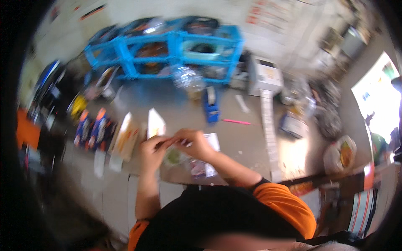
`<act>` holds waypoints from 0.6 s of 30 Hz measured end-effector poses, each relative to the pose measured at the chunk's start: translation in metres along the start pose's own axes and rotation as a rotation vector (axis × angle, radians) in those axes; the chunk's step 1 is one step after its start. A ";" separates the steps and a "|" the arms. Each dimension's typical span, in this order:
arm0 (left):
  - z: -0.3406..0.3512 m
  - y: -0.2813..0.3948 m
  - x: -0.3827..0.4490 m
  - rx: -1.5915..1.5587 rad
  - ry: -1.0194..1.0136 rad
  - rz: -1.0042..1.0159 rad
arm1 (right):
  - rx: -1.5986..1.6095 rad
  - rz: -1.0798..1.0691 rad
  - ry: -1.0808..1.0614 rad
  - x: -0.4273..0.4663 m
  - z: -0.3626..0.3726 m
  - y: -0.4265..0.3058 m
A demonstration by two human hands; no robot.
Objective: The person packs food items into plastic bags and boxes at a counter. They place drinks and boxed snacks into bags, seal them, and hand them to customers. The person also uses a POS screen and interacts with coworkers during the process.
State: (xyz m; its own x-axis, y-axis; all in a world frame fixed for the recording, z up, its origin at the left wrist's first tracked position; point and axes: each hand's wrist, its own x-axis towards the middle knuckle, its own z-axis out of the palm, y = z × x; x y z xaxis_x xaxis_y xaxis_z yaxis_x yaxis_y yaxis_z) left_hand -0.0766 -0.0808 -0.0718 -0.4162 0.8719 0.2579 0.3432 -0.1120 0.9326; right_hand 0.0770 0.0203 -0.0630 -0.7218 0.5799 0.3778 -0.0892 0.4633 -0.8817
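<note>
My left hand (pixel 153 151) and my right hand (pixel 195 145) meet over the table, fingertips together and fingers bent. A small whitish bit (pixel 187 143) shows by the right fingers. Blur hides whether either hand grips something. Just beyond the left hand stands a white-sided box or folded card (pixel 156 123). Under the hands lies a small greenish item (pixel 173 156), possibly in clear plastic. Close to my right forearm are a purple printed packet (pixel 198 169) and a white paper slip (pixel 213 141), partly covered by the arm.
Blue plastic racks (pixel 176 56) line the table's back. A blue tape dispenser (pixel 211 108), pink pen (pixel 236 121) and label printer (pixel 265 75) trailing a label strip (pixel 268 125) sit rightward. Leftward stand orange-and-blue packages (pixel 100 130) and a tan box (pixel 125 138). A plastic bag (pixel 340 153) lies far right.
</note>
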 end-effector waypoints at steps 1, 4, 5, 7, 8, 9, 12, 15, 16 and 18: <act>-0.004 -0.002 0.004 -0.080 -0.078 -0.107 | 0.029 0.050 0.004 -0.001 -0.001 0.000; -0.015 -0.002 0.008 -0.164 -0.175 -0.175 | 0.095 0.124 -0.045 -0.002 0.003 0.005; -0.016 -0.002 0.008 -0.213 -0.184 -0.155 | 0.203 0.144 -0.029 -0.002 0.007 0.008; -0.019 -0.004 0.011 -0.301 -0.203 -0.135 | 0.365 0.144 -0.002 0.001 0.014 0.015; -0.020 -0.007 0.012 -0.345 -0.225 -0.104 | 0.403 0.153 0.017 0.002 0.018 0.018; -0.020 -0.009 0.014 -0.336 -0.226 -0.069 | 0.398 0.120 0.046 0.004 0.022 0.020; -0.019 -0.014 0.019 -0.244 -0.225 0.069 | 0.282 0.060 0.128 0.010 0.026 0.018; -0.020 -0.008 0.014 0.086 -0.139 0.159 | 0.017 -0.069 0.194 0.002 0.020 0.009; -0.020 -0.002 0.009 0.312 -0.103 0.195 | -0.117 -0.130 0.214 -0.004 0.017 0.007; -0.020 0.011 0.003 0.560 -0.121 0.128 | -0.286 -0.132 0.182 -0.019 0.008 0.006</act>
State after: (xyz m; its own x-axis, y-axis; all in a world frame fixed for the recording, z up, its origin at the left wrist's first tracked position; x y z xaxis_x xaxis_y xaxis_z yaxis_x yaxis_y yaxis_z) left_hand -0.0908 -0.0889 -0.0555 -0.2548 0.9198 0.2984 0.7904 0.0204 0.6122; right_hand 0.0847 0.0072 -0.0775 -0.5804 0.6005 0.5500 0.0405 0.6959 -0.7170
